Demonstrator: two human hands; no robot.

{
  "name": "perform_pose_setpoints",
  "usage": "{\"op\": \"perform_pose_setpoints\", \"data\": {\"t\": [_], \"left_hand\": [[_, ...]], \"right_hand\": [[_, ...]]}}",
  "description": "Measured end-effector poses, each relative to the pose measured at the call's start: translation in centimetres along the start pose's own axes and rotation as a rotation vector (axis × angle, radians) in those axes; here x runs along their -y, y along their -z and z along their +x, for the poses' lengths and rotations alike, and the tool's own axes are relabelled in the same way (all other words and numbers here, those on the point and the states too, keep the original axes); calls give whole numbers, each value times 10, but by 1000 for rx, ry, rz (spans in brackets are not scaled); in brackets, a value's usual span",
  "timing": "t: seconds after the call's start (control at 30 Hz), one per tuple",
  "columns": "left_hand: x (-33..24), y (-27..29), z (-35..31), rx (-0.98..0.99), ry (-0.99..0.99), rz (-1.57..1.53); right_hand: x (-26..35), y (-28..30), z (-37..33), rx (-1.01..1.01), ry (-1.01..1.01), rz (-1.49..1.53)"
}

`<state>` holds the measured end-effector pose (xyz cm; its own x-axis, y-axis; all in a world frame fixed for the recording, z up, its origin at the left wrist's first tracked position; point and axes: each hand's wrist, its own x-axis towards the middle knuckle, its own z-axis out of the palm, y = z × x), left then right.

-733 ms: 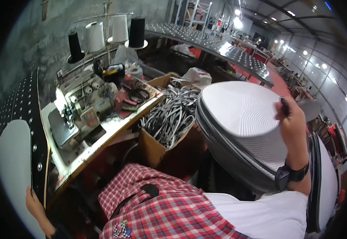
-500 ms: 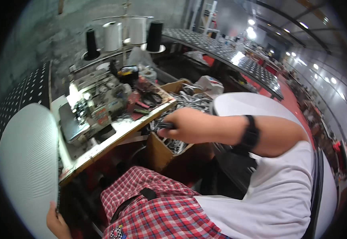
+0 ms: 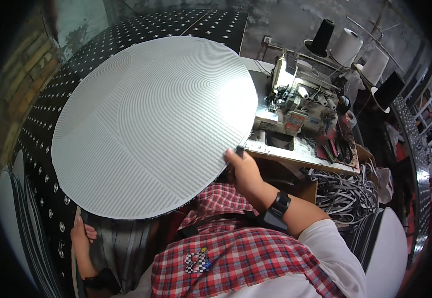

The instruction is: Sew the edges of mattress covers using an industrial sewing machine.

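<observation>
A large round pale-grey mat (image 3: 151, 129) with ridged line patterns lies over the dark table dotted with metal studs, its right side close to the sewing machine (image 3: 300, 102). My right hand (image 3: 245, 171) is closed at the mat's near right edge, thumb on top, fingers hidden beneath. A small dark thing (image 3: 239, 150) shows at that hand; its kind is unclear. Below the mat's near left edge is my left hand (image 3: 82, 238), thumb up and fingers loosely bent, with nothing visible in it. The machine's lamp shines brightly on the mat.
Black and white thread cones (image 3: 346, 47) stand behind the machine. A box of tangled grey strips (image 3: 342, 193) sits below the machine table's right end. More mats stand stacked at the far left (image 3: 15, 218) and lower right (image 3: 387, 253). The studded table (image 3: 42, 144) extends leftward.
My view has turned left. The mat, earlier upright at the left in my left hand, now lies flat. My right hand has come from the strip box to the mat's edge; my left no longer visibly grips it.
</observation>
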<state>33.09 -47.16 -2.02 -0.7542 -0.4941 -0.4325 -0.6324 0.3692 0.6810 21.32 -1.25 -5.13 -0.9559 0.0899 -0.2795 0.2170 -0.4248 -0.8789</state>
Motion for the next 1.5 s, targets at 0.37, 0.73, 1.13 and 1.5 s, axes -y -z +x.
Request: {"op": "perform_pose_setpoints", "data": {"t": [0.37, 0.73, 1.13, 1.5], "left_hand": [[-40, -34, 58, -27, -268, -913], [-85, 6, 81, -221, -321, -425], [-77, -42, 64, -137, -287, -608], [-61, -48, 74, -146, -233, -702]], "right_hand": [[36, 31, -12, 402, -124, 114], [38, 26, 10, 61, -299, 533], [21, 78, 35, -77, -76, 496], [23, 80, 35, -189, 34, 238]]}}
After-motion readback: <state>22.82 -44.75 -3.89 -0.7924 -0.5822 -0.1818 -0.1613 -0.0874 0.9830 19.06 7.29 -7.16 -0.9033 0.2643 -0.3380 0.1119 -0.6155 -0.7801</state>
